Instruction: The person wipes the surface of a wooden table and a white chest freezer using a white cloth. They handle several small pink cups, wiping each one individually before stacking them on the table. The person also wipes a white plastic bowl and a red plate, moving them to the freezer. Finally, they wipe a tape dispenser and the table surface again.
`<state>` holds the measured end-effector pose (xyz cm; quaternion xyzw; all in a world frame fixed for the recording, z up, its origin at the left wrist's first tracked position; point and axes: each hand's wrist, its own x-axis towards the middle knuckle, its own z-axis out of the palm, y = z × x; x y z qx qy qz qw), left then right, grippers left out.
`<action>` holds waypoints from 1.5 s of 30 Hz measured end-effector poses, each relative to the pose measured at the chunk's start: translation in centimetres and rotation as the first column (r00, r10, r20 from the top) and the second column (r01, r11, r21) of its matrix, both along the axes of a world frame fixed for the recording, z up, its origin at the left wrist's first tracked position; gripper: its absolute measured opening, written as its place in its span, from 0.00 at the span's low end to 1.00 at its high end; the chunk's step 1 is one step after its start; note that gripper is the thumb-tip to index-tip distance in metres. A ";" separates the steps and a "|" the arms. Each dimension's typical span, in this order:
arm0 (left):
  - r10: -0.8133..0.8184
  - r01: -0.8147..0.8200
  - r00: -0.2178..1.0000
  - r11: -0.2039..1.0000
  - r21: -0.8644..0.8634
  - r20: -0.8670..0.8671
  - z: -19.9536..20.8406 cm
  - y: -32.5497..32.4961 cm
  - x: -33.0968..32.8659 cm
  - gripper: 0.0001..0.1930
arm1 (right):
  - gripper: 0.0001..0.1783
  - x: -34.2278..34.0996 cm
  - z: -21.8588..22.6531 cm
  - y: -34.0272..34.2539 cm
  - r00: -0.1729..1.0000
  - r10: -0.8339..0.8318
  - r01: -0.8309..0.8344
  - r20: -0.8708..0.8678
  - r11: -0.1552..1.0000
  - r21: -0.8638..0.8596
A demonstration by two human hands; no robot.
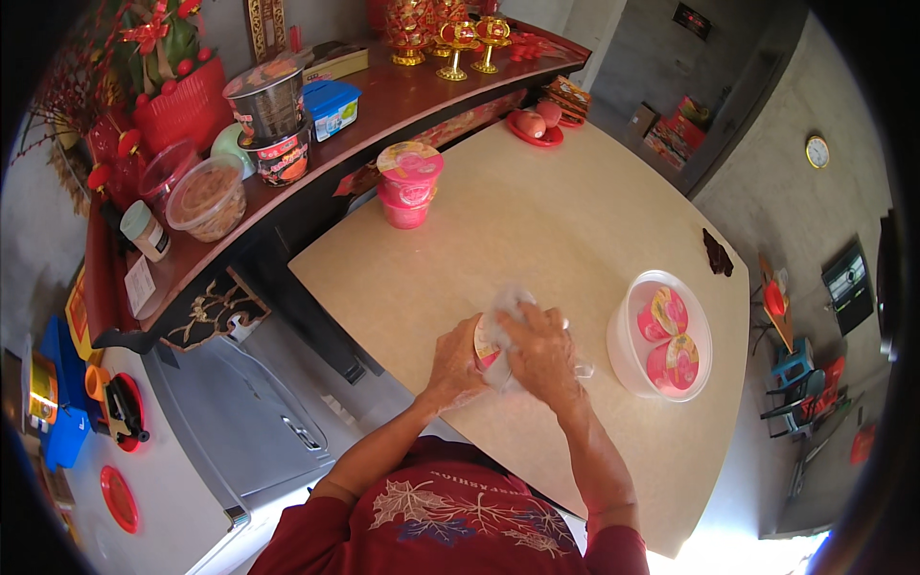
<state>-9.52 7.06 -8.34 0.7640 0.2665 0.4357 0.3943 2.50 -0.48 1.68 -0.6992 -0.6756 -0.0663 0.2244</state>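
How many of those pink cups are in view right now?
5: two pink cups stacked at the table's far edge, two lying in the white tub at right (), and one between both hands, wrapped in clear plastic. More may be hidden.

left hand (pixel 457 359) cupped, right hand (pixel 541 347) closed, touching

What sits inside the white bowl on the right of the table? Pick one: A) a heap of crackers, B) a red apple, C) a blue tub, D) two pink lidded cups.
D: the white bowl holds two pink lidded cups side by side, to the right of the right hand, which with the left hand grips a similar cup in clear wrap.
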 end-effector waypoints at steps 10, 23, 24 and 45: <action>-0.131 0.134 0.991 0.951 -0.277 0.027 0.5 -0.4 -0.1 0.42 | 0.26 2.0 -0.1 -0.8 0.981 0.102 -0.111 -0.167 0.993 -0.042; -0.368 0.432 0.901 0.811 -0.396 0.230 3.7 -1.6 0.5 0.52 | 0.15 5.3 -5.3 -2.0 0.209 -0.022 0.171 -0.978 0.985 0.014; -0.397 0.512 0.857 0.729 -0.454 0.329 4.0 -1.9 0.2 0.53 | 0.15 5.2 -6.1 -1.9 0.119 0.046 0.183 -0.992 0.981 0.067; -0.348 0.760 0.649 0.286 -0.583 0.676 4.7 -0.6 -2.4 0.36 | 0.30 4.9 2.9 -5.4 0.543 0.409 -0.301 -0.734 0.910 0.284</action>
